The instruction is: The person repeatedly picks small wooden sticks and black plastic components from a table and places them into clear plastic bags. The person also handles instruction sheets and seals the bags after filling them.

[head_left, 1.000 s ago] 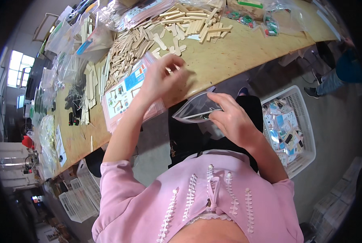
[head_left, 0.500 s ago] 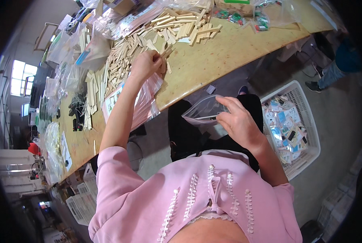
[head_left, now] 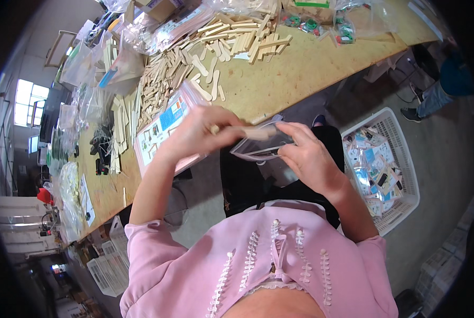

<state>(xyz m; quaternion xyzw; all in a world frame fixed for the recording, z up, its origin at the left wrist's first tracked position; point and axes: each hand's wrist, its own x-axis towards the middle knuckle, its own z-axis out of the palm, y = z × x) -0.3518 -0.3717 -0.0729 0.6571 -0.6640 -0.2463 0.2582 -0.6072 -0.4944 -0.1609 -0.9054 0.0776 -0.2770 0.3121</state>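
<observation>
Head cam view — left hand (head_left: 202, 132) has a blurry wooden stick (head_left: 258, 133) pinched at the mouth of a clear bag (head_left: 254, 151), right hand (head_left: 314, 159) gripping that bag's edge — all over the lap, beside the table (head_left: 279, 79).

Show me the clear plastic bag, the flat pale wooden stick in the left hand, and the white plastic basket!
Clear plastic bag (head_left: 258, 146): head view, on its see-through side.
Flat pale wooden stick (head_left: 259, 133): head view, on its blurred, uncovered part.
White plastic basket (head_left: 406, 157): head view, on its rim.
</observation>
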